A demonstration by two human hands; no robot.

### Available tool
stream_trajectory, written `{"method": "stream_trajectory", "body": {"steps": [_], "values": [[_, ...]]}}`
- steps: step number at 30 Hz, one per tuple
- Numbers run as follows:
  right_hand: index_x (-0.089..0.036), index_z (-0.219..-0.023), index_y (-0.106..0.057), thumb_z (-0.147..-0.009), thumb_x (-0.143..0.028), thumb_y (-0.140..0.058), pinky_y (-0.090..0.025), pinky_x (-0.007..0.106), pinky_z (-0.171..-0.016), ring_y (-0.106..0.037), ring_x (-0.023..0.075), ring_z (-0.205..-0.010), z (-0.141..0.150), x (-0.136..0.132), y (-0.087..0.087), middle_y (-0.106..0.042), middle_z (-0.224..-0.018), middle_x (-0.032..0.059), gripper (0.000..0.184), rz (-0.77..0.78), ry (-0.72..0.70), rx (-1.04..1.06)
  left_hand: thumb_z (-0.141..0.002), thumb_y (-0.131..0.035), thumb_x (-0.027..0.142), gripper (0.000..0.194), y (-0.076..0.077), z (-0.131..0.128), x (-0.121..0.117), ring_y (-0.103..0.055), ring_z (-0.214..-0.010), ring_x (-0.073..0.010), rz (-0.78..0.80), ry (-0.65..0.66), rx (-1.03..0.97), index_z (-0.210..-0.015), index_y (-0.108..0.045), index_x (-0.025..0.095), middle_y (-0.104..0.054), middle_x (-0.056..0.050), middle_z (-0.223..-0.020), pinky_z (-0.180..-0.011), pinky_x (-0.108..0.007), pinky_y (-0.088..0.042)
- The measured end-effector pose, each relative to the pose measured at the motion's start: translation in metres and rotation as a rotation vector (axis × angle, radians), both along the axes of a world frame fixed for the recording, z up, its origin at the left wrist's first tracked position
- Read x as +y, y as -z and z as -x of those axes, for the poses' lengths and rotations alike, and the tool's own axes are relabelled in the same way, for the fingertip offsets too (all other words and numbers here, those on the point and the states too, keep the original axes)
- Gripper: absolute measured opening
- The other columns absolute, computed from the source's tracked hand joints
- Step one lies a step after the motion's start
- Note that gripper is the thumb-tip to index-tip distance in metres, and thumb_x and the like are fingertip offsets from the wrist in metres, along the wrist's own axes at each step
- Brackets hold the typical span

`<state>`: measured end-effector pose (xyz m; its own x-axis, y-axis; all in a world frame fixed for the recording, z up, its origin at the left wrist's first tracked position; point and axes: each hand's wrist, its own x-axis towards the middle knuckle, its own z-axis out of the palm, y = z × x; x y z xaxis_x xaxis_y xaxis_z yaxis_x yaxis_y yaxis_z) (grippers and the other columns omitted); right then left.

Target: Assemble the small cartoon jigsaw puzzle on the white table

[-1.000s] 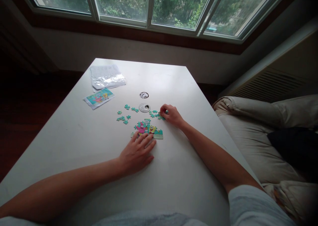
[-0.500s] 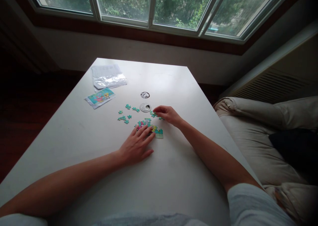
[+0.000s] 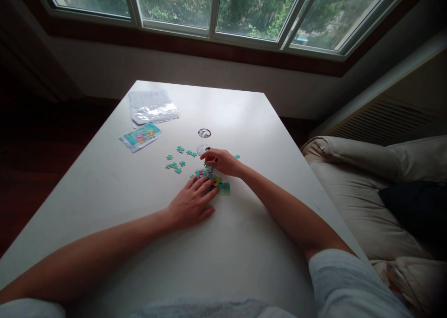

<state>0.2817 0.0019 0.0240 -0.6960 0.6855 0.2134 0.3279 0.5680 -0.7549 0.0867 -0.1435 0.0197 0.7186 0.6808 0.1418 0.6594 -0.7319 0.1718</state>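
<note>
A partly joined jigsaw puzzle with cartoon figures lies on the white table. My left hand rests flat over its near part, fingers spread, covering much of the picture. At the puzzle's far edge is my right hand, its fingers bent together around a small green puzzle piece that is mostly hidden. To the left, several loose green puzzle pieces lie scattered. One more loose piece shows beyond my right wrist; others there are hidden by the hand.
A printed picture card lies to the left, near a clear plastic bag with papers. Two round inserts are set in the white table; the farther insert shows whole. A beige sofa stands along the right side.
My right hand has moved left from the loose pieces on the right to the puzzle's far edge. My left hand has slid slightly forward over the puzzle.
</note>
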Motion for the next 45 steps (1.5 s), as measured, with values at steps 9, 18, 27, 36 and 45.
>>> {"method": "stream_trajectory", "body": {"steps": [9, 18, 27, 36, 45], "values": [[-0.02, -0.112, -0.072, -0.087, -0.011, -0.055, -0.046, 0.024, -0.075, -0.059, 0.0124, -0.079, 0.013, 0.004, 0.008, -0.07, -0.092, 0.0017, 0.032, 0.022, -0.112, -0.026, -0.099, -0.047, 0.049, 0.058, 0.003, 0.002, 0.0, -0.038, -0.144, -0.0336, -0.009, -0.001, -0.018, -0.149, -0.048, 0.02, -0.047, -0.015, -0.154, -0.123, -0.054, -0.022], [-0.02, -0.107, -0.074, -0.089, -0.014, -0.055, -0.047, 0.025, -0.075, -0.059, 0.013, -0.079, 0.017, 0.004, 0.014, -0.068, -0.094, 0.0031, 0.027, -0.014, -0.106, 0.004, -0.099, -0.048, 0.048, 0.057, -0.001, 0.0, -0.001, -0.038, -0.143, -0.0337, -0.004, -0.006, -0.014, -0.148, -0.049, 0.02, -0.047, -0.015, -0.153, -0.123, -0.055, -0.024], [-0.021, -0.111, -0.073, -0.087, -0.01, -0.056, -0.047, 0.025, -0.075, -0.056, 0.0117, -0.075, 0.016, 0.001, 0.015, -0.064, -0.097, 0.0024, 0.032, -0.035, -0.075, -0.029, -0.099, -0.047, 0.048, 0.057, -0.001, 0.0, -0.001, -0.037, -0.144, -0.0342, 0.0, -0.013, -0.009, -0.148, -0.049, 0.02, -0.047, -0.015, -0.153, -0.122, -0.056, -0.025], [-0.02, -0.103, -0.073, -0.088, -0.013, -0.065, -0.043, 0.031, -0.086, -0.054, 0.0182, -0.087, 0.017, 0.004, 0.012, -0.062, -0.089, 0.0038, 0.018, -0.198, -0.041, -0.154, -0.1, -0.047, 0.047, 0.057, 0.0, -0.001, -0.001, -0.037, -0.145, -0.0342, -0.005, -0.009, -0.007, -0.149, -0.048, 0.019, -0.045, -0.015, -0.155, -0.122, -0.056, -0.025], [-0.017, -0.086, -0.071, -0.084, -0.02, -0.074, -0.037, 0.026, -0.076, -0.05, 0.0142, -0.078, 0.015, 0.005, 0.013, -0.059, -0.081, 0.001, 0.004, -0.182, 0.048, -0.211, -0.1, -0.048, 0.045, 0.056, 0.0, -0.002, -0.004, -0.038, -0.146, -0.0337, -0.029, -0.017, 0.008, -0.148, -0.05, 0.017, -0.046, -0.016, -0.156, -0.122, -0.054, -0.027]]}}
